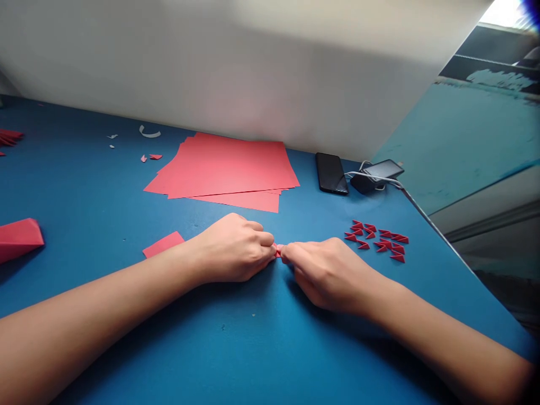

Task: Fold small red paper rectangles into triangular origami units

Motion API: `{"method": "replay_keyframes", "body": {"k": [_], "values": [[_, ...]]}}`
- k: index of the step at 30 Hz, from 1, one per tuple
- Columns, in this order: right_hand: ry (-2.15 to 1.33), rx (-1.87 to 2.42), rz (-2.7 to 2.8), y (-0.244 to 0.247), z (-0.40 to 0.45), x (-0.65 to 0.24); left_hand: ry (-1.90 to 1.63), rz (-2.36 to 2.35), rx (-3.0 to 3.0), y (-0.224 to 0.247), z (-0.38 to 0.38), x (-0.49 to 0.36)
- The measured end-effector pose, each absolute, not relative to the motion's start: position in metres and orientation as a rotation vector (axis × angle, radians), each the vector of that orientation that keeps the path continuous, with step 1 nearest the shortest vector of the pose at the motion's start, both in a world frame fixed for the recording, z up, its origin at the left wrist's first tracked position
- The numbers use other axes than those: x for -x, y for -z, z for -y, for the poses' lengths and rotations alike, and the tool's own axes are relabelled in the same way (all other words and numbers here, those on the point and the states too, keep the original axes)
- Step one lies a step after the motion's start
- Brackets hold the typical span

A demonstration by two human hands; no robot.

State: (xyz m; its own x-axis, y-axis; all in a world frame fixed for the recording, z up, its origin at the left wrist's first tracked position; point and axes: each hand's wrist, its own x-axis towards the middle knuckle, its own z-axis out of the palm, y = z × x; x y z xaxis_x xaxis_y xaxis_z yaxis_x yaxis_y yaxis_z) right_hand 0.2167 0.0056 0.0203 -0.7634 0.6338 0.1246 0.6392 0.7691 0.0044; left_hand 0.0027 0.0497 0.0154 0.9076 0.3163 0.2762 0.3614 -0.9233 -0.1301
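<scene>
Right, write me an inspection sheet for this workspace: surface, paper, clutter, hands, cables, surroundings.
Surface: blue tabletop, a few specks on it.
Paper: small red piece between the hands; red sheets stacked beyond them; red slip left of them; small folded pieces grouped at right; larger folded piece at far left.
Clutter: curved white scrap; black phone; second device with a screen.
Hands: left hand and right hand pinch the small red piece, mostly hidden.
Cables: white cable by the second device; ends unclear.
Surroundings: white upright surface behind; teal wall at right.
</scene>
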Motion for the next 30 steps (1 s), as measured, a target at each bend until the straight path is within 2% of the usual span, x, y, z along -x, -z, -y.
{"method": "replay_keyframes", "body": {"k": [9, 16, 20, 26, 30], "values": [[0.042, 1.118, 3.072, -0.041, -0.001, -0.221, 0.397, 0.667, 2.985, -0.013, -0.049, 0.000], [-0.298, 1.042, 2.887, -0.029, -0.019, -0.236, 0.217, 0.500, 2.981, -0.020, -0.046, -0.004], [-0.110, 1.058, 2.856, -0.025, -0.016, -0.231, 0.205, 0.480, 2.959, -0.018, -0.041, -0.007], [0.202, 1.013, 2.998, -0.029, 0.004, -0.215, 0.553, 0.998, 3.091, -0.015, -0.044, -0.004], [0.144, 1.010, 2.872, -0.018, 0.001, -0.216, 0.545, 1.203, 3.108, -0.018, -0.044, -0.007]]}}
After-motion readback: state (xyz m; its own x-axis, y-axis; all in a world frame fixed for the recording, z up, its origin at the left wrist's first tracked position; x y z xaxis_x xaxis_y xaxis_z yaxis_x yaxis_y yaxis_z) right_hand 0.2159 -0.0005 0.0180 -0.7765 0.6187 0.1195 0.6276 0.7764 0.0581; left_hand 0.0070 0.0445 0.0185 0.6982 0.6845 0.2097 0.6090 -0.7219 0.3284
